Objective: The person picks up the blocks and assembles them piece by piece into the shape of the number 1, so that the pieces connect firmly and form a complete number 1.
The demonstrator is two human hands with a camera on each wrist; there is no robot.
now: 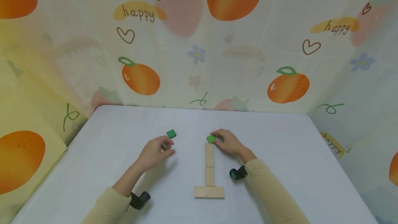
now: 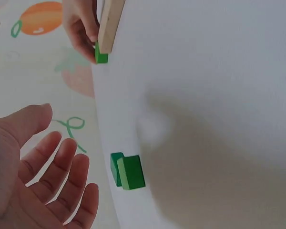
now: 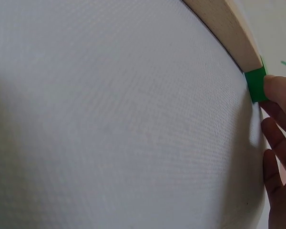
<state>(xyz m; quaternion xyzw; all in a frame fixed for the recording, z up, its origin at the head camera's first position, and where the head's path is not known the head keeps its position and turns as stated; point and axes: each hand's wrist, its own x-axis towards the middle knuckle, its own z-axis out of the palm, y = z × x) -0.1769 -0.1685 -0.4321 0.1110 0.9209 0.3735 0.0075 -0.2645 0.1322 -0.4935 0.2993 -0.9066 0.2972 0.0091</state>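
My right hand (image 1: pixel 229 142) pinches a light green block (image 1: pixel 210 139) at the far end of a line of two upright-running wooden blocks (image 1: pixel 209 155). In the right wrist view, the thumb of the right hand (image 3: pixel 281 129) presses on that green block (image 3: pixel 256 85), which touches the wood (image 3: pixel 229 28). My left hand (image 1: pixel 155 154) hovers beside two green blocks, one at its fingertips (image 1: pixel 171 133) and one partly hidden behind the fingers. In the left wrist view, the left hand (image 2: pixel 47 176) has relaxed, spread fingers, and the two green blocks (image 2: pixel 132 172) stand close together, apart from it.
A wooden block (image 1: pixel 209 192) lies crosswise at the near end of the line, forming an upside-down T. The white table (image 1: pixel 267 127) ends at a patterned cloth (image 1: pixel 199 44) with oranges and hearts. Small black cameras are strapped at both wrists.
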